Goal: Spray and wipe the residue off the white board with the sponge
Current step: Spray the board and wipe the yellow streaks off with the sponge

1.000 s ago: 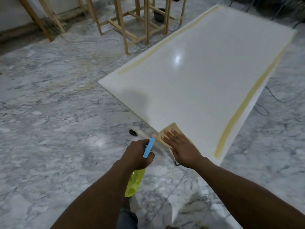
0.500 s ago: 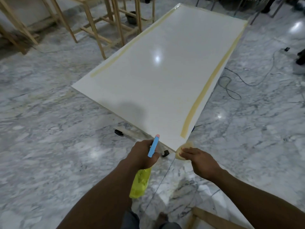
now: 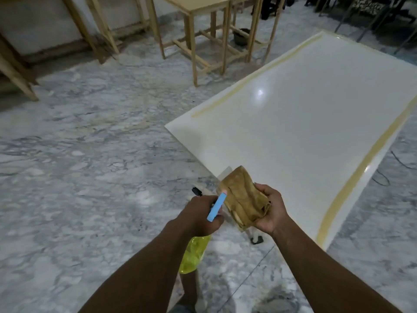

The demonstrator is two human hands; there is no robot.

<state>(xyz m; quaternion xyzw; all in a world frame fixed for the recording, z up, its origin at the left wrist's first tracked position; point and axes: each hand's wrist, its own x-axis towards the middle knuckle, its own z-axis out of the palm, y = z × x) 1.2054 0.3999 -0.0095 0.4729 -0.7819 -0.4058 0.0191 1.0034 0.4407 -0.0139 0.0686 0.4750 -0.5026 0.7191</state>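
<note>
A large white board (image 3: 300,134) lies flat, raised a little off the marble floor, with yellowish residue strips (image 3: 352,177) along its long edges. My right hand (image 3: 269,210) holds a brown, stained sponge (image 3: 242,197) up in the air in front of the board's near corner, its flat face turned toward me. My left hand (image 3: 200,214) grips a spray bottle (image 3: 194,254) with a yellow-green body and a blue trigger head; its nozzle points at the sponge from close by.
Wooden table frames (image 3: 209,35) stand on the marble floor (image 3: 79,177) behind and to the left of the board. A black cable (image 3: 383,177) trails on the floor at the right. Small black supports (image 3: 257,240) show under the board's near edge.
My right hand has lifted the sponge off the board's near edge and turned it up beside the bottle's nozzle. The view has swung left, so the board now sits further right.
</note>
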